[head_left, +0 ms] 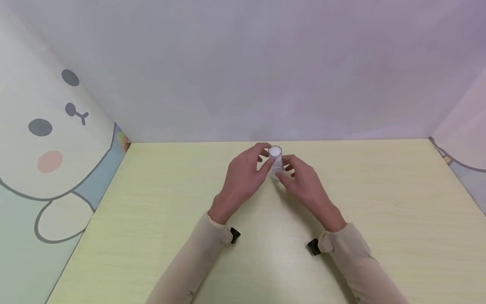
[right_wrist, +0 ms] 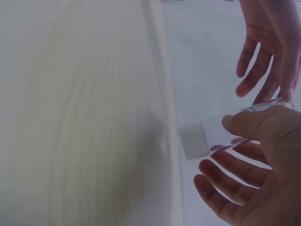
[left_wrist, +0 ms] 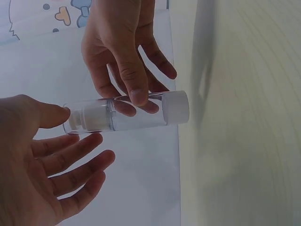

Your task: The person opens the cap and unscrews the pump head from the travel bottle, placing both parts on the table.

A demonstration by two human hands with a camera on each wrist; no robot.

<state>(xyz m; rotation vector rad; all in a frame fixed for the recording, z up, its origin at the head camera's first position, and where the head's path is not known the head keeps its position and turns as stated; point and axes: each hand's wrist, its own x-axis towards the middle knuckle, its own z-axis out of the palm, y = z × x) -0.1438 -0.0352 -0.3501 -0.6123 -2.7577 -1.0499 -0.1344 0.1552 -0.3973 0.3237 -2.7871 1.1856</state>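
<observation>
A small clear pump bottle (head_left: 277,166) with a transparent cap and white base stands roughly upright between both hands, near the table's far edge. My left hand (head_left: 244,175) pinches the cap end between thumb and fingers. Lower down, my right hand (head_left: 306,182) grips the clear body with its thumb and fingers. The left wrist view shows the white pump head inside the cap and the bottle's white base (left_wrist: 177,107). No contents can be made out in the body (right_wrist: 214,133). The base seems to hang a little above the table.
The pale wood-grain table (head_left: 152,202) spreads out on both sides of the arms. Behind it rises a plain whitish wall (head_left: 243,76). A panel with a cartoon animal (head_left: 41,156) flanks the left side, and another printed panel (head_left: 465,139) the right.
</observation>
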